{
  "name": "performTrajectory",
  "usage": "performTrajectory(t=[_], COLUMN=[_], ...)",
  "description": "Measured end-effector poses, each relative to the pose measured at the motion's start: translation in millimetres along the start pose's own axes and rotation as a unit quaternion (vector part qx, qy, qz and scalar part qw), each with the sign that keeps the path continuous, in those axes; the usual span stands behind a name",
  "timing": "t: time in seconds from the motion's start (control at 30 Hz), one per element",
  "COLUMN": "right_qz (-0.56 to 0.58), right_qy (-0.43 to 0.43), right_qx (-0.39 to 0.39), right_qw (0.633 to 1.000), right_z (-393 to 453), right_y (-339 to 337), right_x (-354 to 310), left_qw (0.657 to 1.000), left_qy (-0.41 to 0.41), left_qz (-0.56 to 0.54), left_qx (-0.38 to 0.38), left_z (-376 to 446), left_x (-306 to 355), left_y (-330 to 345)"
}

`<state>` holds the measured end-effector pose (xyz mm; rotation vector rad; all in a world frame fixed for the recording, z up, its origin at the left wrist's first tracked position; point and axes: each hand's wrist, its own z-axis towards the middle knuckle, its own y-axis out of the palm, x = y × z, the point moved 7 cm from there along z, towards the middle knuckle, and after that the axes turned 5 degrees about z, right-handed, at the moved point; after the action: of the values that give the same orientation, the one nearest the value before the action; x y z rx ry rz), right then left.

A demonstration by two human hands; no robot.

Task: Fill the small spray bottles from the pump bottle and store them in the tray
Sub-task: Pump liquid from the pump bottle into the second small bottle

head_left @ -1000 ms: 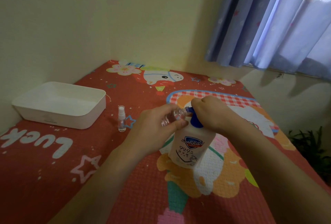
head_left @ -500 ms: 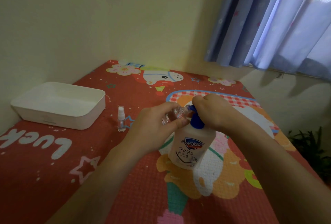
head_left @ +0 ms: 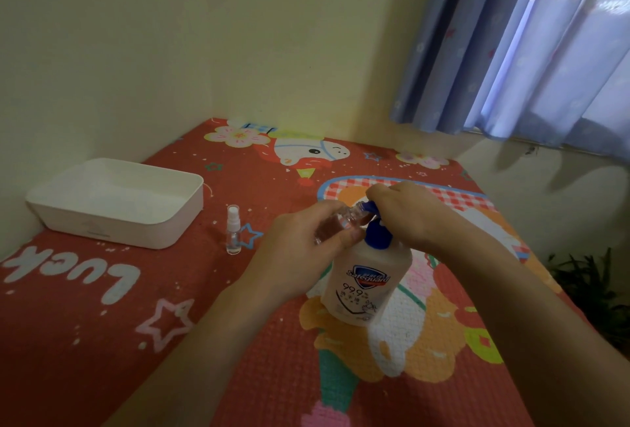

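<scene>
- A red cartoon-printed mat (head_left: 102,324) covers the surface, whose far edge meets a pale yellow wall (head_left: 204,34) and whose left edge runs along a second wall; the right edge drops off beside dark green plant leaves (head_left: 586,276) under a blue curtain (head_left: 511,51).
- A white rectangular plastic tray (head_left: 170,222) sits at the left, close to the left wall, long side running along that wall, open top up.
- A small clear spray bottle with a white nozzle (head_left: 233,234) stands upright just right of the tray, apart from it, with bare mat between it and the hands.
- A translucent white pump bottle with a blue pump head (head_left: 368,276) stands near the middle of the mat, long axis roughly vertical, its top leaning slightly away, label facing the camera.
- The left hand (head_left: 300,249) has its grip closed round a second small clear bottle (head_left: 337,225), fingers and thumb curled about it; the bottle lies tilted, long axis slanting up and to the right, its open neck pointing at the pump's spout.
- The right hand (head_left: 412,215) rests on top of the blue pump head, fingers curled over it.
- Open mat lies in front of the pump bottle toward the camera and across the left foreground.
</scene>
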<state>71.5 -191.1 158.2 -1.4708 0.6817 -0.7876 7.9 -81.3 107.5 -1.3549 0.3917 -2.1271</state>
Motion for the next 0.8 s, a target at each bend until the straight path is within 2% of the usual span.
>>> performTrajectory(t=[0.2, 0.4, 0.5, 0.8], right_qz=[0.030, 0.184, 0.284, 0.269], right_qy=[0.015, 0.084, 0.133, 0.109], right_qx=[0.023, 0.095, 0.122, 0.181], right_qw=[0.999, 0.975, 0.942, 0.939], right_z=[-0.5, -5.5, -7.4, -12.0], right_y=[-3.2, -8.5, -7.9, -19.4], right_x=[1.6, 11.7, 21.8, 21.0], left_qw=[1.000, 1.000, 1.000, 0.996], left_qy=[0.003, -0.008, -0.007, -0.031], left_qz=[-0.007, -0.022, -0.026, -0.084], left_qx=[0.004, 0.003, -0.002, 0.013], left_z=[-1.3, -2.5, -3.2, -7.8], left_x=[1.1, -3.0, -3.4, -11.2], left_y=[2.4, 3.0, 3.4, -2.3])
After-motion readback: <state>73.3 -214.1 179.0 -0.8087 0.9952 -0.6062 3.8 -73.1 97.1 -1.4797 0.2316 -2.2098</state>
